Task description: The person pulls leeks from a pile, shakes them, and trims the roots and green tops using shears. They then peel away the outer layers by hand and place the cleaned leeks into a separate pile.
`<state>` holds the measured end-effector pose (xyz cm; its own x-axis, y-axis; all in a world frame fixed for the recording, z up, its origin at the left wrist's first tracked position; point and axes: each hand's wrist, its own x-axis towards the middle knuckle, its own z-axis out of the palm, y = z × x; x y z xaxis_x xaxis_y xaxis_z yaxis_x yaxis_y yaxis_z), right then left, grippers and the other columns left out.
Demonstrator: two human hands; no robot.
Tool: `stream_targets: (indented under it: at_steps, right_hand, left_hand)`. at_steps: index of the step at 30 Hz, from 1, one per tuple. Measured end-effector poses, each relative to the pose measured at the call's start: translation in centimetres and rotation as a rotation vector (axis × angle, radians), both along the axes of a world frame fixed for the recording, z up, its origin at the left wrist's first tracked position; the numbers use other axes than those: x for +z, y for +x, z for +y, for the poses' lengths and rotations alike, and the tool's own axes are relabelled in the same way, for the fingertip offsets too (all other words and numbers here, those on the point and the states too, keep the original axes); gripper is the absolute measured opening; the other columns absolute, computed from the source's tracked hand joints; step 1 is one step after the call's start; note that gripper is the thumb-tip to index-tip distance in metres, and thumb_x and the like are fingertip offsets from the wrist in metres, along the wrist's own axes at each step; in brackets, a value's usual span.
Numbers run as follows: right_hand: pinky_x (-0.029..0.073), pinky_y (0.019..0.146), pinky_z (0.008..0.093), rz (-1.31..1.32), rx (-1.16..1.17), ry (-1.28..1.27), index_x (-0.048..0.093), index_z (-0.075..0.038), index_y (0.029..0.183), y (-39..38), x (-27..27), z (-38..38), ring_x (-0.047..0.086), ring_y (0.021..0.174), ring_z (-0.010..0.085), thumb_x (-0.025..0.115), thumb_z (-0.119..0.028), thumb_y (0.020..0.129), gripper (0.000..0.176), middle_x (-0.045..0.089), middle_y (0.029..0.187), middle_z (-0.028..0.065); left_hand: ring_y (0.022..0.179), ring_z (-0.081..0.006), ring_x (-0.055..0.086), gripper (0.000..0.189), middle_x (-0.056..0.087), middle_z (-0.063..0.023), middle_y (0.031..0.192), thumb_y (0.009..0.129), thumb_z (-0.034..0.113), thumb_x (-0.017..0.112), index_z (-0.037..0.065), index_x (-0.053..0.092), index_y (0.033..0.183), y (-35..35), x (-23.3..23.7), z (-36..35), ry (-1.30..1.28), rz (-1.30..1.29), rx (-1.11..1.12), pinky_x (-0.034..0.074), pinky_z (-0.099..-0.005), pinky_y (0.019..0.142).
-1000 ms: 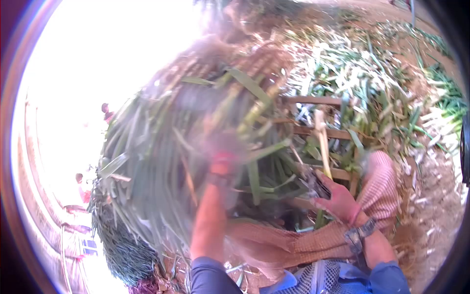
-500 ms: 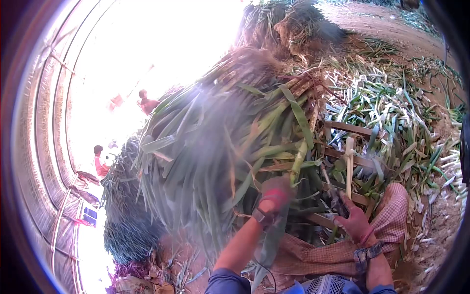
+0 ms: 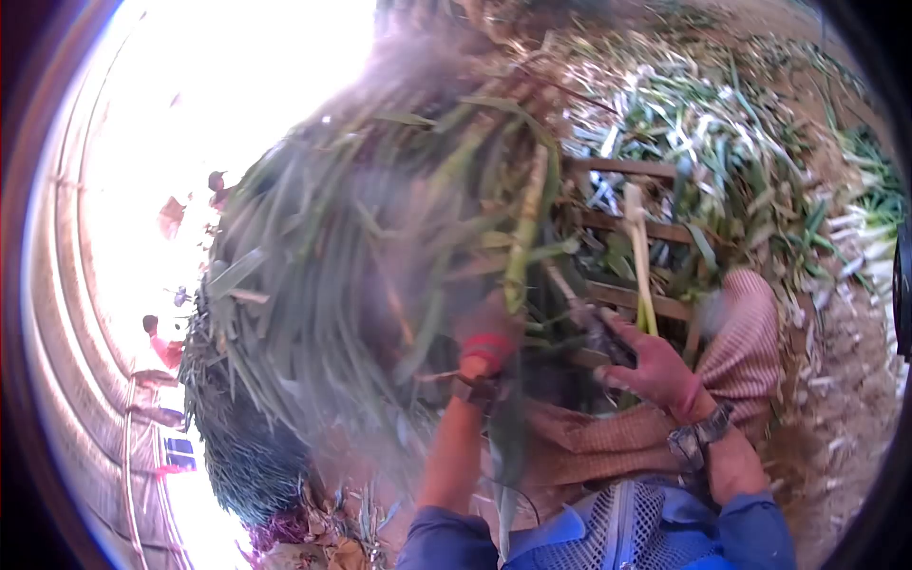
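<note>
My left hand (image 3: 489, 331), in a reddish glove and slightly blurred, is closed round a thick green onion stalk (image 3: 524, 233) that points up and away. In my gloved right hand (image 3: 657, 369) is a dark hand tool (image 3: 608, 334) with a slender pale tip (image 3: 562, 283), angled up and left toward the stalk. A big heap of long green onion leaves (image 3: 332, 256) fills the space left of and beyond my left hand. Just past my right hand, a pale trimmed stalk (image 3: 637, 252) leans across a slatted wooden frame (image 3: 632, 228).
Loose stalks and leaf scraps (image 3: 684, 114) cover the ground at right, with whitish onions (image 3: 860, 228) farther over. A darker green bundle (image 3: 242, 437) stands at lower left. Checked cloth (image 3: 746, 332) covers my legs. Two people are far left, by a bright curved wall.
The view has shifted, so the heap, frame and hands all sit farther left and higher. Both hands keep their holds, with the tool still close beside the stalk.
</note>
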<state>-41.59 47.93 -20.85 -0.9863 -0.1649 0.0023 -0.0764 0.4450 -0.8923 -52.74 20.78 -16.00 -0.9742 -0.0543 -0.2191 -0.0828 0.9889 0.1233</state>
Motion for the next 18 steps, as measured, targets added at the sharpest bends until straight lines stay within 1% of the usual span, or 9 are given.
stream_targets:
  at_steps: [2,3,5,7,9,10,13,14,18]
  right_hand:
    - [0.053,0.103,0.0439,0.097,0.141,-0.045,0.042,-0.009,0.163,0.0,0.4,-0.6,0.07,0.117,0.0428,0.078,-0.047,0.089,0.091,0.071,0.128,0.027]
    - [0.053,0.103,0.0439,0.087,0.128,-0.043,0.042,-0.009,0.163,-0.5,0.5,-0.8,0.07,0.117,0.0428,0.078,-0.047,0.089,0.091,0.071,0.128,0.027]
    - [0.054,0.101,0.0457,-0.12,0.064,-0.098,0.04,-0.009,0.164,-1.7,0.7,-1.3,0.07,0.115,0.046,0.078,-0.049,0.089,0.093,0.071,0.124,0.0304]
    - [0.054,0.099,0.0475,-0.12,0.062,-0.079,0.038,-0.009,0.165,-3.0,0.3,-1.8,0.07,0.111,0.0473,0.077,-0.048,0.09,0.093,0.071,0.119,0.0316]
    - [0.054,0.097,0.0488,0.053,0.028,-0.05,0.038,-0.009,0.165,-4.4,-0.6,-2.3,0.071,0.107,0.0458,0.076,-0.047,0.09,0.092,0.073,0.115,0.0298]
    - [0.054,0.096,0.0479,0.005,0.009,0.003,0.038,-0.008,0.164,-5.5,-0.5,-2.4,0.071,0.107,0.045,0.075,-0.046,0.091,0.091,0.073,0.115,0.0296]
    - [0.054,0.097,0.0469,-0.069,0.003,-0.037,0.038,-0.008,0.164,-9.2,0.2,-2.2,0.071,0.111,0.0451,0.075,-0.047,0.091,0.091,0.073,0.12,0.0296]
    - [0.054,0.099,0.0461,-0.151,-0.01,0.032,0.039,-0.01,0.164,-10.5,1.0,-2.0,0.071,0.113,0.045,0.075,-0.046,0.091,0.09,0.073,0.121,0.0286]
    - [0.054,0.098,0.0465,-0.082,-0.105,0.042,0.039,-0.011,0.164,-15.6,0.3,-1.9,0.071,0.111,0.0447,0.075,-0.045,0.09,0.089,0.074,0.118,0.0277]
  left_hand:
    - [0.103,-0.0409,0.074,0.044,0.079,-0.0186,0.105,0.092,0.048,0.07,0.015,0.074,0.122,0.1,0.7,0.3,-0.008,0.032,0.035,0.057,-0.0519,0.091]
    - [0.103,-0.0409,0.074,0.044,0.079,-0.0186,0.105,0.092,0.048,0.07,0.015,0.074,0.122,0.0,0.4,0.3,-0.005,0.022,0.023,0.057,-0.0519,0.091]
    - [0.104,-0.0395,0.074,0.046,0.079,-0.0174,0.106,0.091,0.048,0.071,0.016,0.074,0.123,-0.3,-0.2,0.1,-0.037,0.033,0.044,0.056,-0.0511,0.092]
    - [0.104,-0.0391,0.074,0.046,0.079,-0.0169,0.107,0.091,0.049,0.071,0.016,0.074,0.124,0.0,0.3,0.3,-0.022,0.052,0.031,0.056,-0.0507,0.092]
    - [0.104,-0.0387,0.074,0.047,0.079,-0.0164,0.107,0.091,0.049,0.071,0.016,0.074,0.124,0.2,0.3,0.3,-0.005,0.072,0.021,0.056,-0.0503,0.092]
    - [0.104,-0.0387,0.074,0.047,0.079,-0.0161,0.107,0.09,0.05,0.071,0.017,0.074,0.124,0.1,0.3,0.2,0.003,0.061,0.028,0.055,-0.0502,0.092]
    - [0.104,-0.0385,0.074,0.047,0.079,-0.0155,0.107,0.09,0.051,0.071,0.017,0.075,0.123,0.0,0.1,0.0,0.01,0.052,0.016,0.055,-0.05,0.091]
    - [0.104,-0.0384,0.074,0.047,0.079,-0.0151,0.107,0.089,0.051,0.071,0.018,0.075,0.122,0.0,0.0,-0.1,0.006,0.055,0.007,0.055,-0.05,0.09]
    - [0.102,-0.0384,0.074,0.047,0.079,-0.0145,0.106,0.089,0.051,0.071,0.018,0.076,0.121,0.4,0.2,0.0,0.019,0.08,-0.005,0.055,-0.0499,0.09]
